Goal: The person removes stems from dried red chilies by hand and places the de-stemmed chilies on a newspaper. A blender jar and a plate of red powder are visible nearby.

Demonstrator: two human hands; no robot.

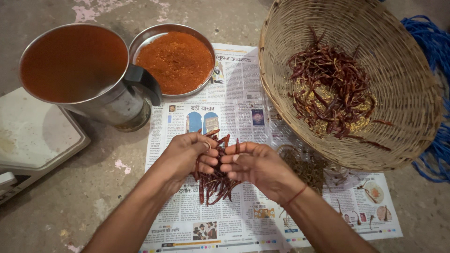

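Note:
My left hand point(187, 154) and my right hand point(255, 166) meet over a newspaper sheet point(234, 112) spread on the floor. Together they clasp a bunch of dried red chillies point(214, 185), whose dark pods hang down below my fingers and whose tips poke up between my thumbs. My right wrist wears a red thread. A wicker basket point(412, 93) at the upper right leans tilted on the paper and holds a heap of dried chillies point(330, 89) and seeds.
A steel grinder jar point(75, 65) full of red powder stands upper left, beside a steel plate point(174, 61) of coarse chilli powder. A white scale point(33, 136) lies at the left. Chilli stems point(307, 166) are piled by the basket. Blue rope point(436, 47) shows far right.

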